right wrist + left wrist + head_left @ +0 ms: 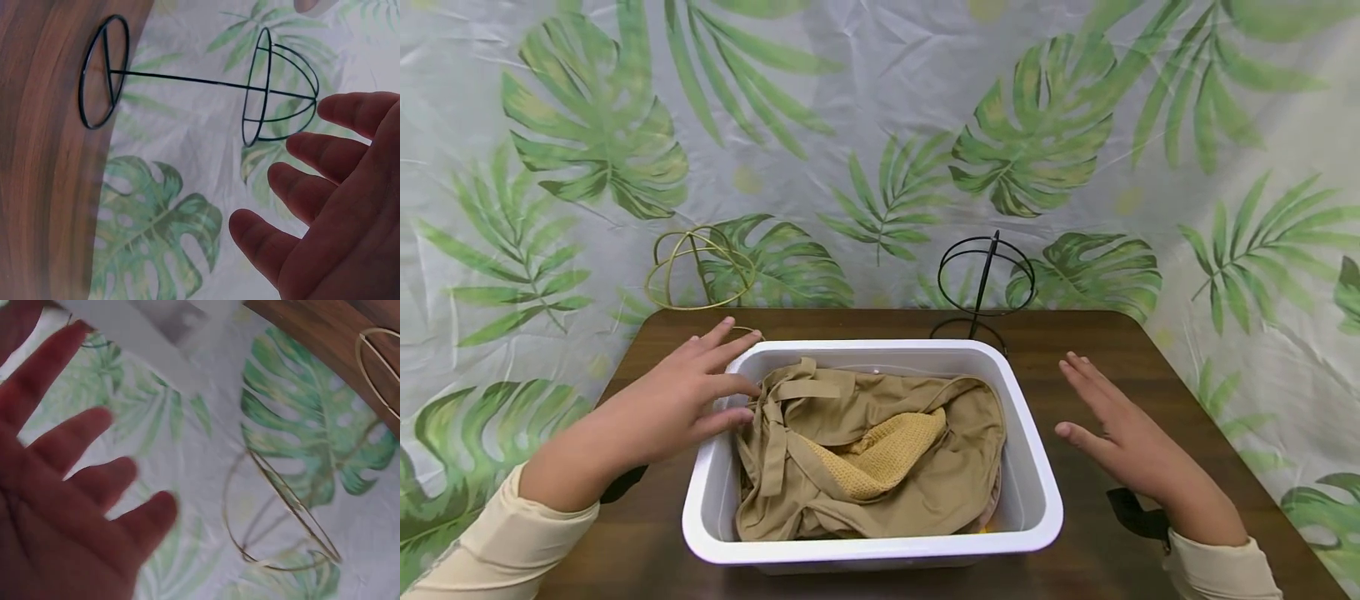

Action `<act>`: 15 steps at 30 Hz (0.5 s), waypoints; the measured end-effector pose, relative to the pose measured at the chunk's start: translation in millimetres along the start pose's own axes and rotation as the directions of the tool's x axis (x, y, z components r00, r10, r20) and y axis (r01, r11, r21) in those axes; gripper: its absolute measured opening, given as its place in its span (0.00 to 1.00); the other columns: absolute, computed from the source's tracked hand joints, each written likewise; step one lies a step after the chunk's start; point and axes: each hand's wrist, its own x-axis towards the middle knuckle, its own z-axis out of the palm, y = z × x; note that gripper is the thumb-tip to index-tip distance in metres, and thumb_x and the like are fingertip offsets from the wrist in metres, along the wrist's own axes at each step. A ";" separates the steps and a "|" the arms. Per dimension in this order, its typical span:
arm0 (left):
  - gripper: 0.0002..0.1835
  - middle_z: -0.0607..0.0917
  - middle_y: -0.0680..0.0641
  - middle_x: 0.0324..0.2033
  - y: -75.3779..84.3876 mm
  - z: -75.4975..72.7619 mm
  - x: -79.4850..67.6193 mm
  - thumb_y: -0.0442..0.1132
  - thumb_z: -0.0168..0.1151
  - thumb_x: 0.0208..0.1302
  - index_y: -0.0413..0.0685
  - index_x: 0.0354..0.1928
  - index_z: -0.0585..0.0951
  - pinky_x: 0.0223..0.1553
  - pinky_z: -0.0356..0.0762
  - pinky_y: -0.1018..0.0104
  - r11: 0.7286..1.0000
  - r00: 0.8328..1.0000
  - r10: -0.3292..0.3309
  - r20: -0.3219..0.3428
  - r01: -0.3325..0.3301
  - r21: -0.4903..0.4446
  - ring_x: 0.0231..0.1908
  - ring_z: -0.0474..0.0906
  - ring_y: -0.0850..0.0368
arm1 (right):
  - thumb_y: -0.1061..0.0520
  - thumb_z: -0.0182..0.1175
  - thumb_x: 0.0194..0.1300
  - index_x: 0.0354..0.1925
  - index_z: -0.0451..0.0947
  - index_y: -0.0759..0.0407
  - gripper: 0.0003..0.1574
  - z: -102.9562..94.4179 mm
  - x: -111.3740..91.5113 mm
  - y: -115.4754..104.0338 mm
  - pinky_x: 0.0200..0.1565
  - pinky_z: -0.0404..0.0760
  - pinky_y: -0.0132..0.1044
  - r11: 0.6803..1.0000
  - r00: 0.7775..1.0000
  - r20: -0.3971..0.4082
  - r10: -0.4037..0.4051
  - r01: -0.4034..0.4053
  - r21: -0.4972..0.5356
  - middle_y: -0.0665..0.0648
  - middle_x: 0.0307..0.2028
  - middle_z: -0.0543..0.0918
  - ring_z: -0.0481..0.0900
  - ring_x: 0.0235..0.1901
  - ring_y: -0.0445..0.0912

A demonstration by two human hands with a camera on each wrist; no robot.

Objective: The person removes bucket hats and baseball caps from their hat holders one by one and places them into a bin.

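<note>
A white plastic tub (pixel 880 548) stands at the middle of the table. Inside it lies a tan cloth item (pixel 925 508) with straps, folded around a mustard-yellow textured piece (pixel 880 458). My left hand (pixel 688 396) is at the tub's left rim, fingers spread and some of them reaching over the edge near the straps. To the right of the tub my right hand (pixel 1123 433) is held apart from it, fingers straight. In the right wrist view the right hand (pixel 331 200) shows nothing between its fingers; the left wrist view shows the left palm (pixel 75 494) bare.
Behind the tub stand two wire hat stands, a gold one (pixel 700 271) at the left and a black one (pixel 985 283) at the right. The dark wooden table (pixel 1037 342) ends just behind them. A leaf-printed white cloth (pixel 880 108) hangs beyond.
</note>
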 end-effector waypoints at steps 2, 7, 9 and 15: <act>0.12 0.63 0.42 0.65 5.9 0.9 3.5 0.52 0.61 0.58 0.61 0.42 0.83 0.53 0.53 0.30 0.999 0.996 -0.040 0.078 0.041 -0.005 0.67 0.47 0.36 | 0.51 0.60 0.61 0.72 0.44 0.47 0.49 -0.2 1.0 0.2 0.56 0.54 0.63 1.000 1.000 0.002 0.000 0.000 -0.002 0.55 0.71 0.45 0.41 0.69 0.54; 0.15 0.61 0.43 0.66 13.3 3.7 6.9 0.57 0.60 0.58 0.61 0.43 0.83 0.57 0.50 0.33 0.993 0.980 -0.120 0.158 0.119 0.013 0.67 0.45 0.38 | 0.50 0.60 0.61 0.72 0.44 0.48 0.50 0.5 1.2 0.8 0.56 0.54 0.64 1.000 1.000 0.009 0.001 -0.001 -0.025 0.58 0.71 0.45 0.41 0.69 0.56; 0.16 0.60 0.44 0.67 14.3 3.8 4.4 0.57 0.60 0.58 0.61 0.44 0.83 0.58 0.49 0.34 0.991 0.980 -0.134 0.150 0.132 0.026 0.68 0.44 0.40 | 0.49 0.60 0.61 0.72 0.44 0.50 0.50 0.5 0.8 1.3 0.57 0.54 0.63 0.998 1.000 0.010 -0.009 0.009 -0.055 0.59 0.71 0.45 0.40 0.69 0.56; 0.18 0.61 0.43 0.67 13.4 -3.5 -14.5 0.49 0.63 0.57 0.50 0.48 0.82 0.58 0.49 0.34 0.989 0.988 -0.145 -0.055 0.143 -0.042 0.68 0.44 0.42 | 0.45 0.60 0.60 0.72 0.45 0.55 0.51 -1.0 -0.3 5.0 0.61 0.51 0.59 0.988 1.000 -0.004 -0.004 0.003 -0.156 0.58 0.71 0.45 0.40 0.69 0.55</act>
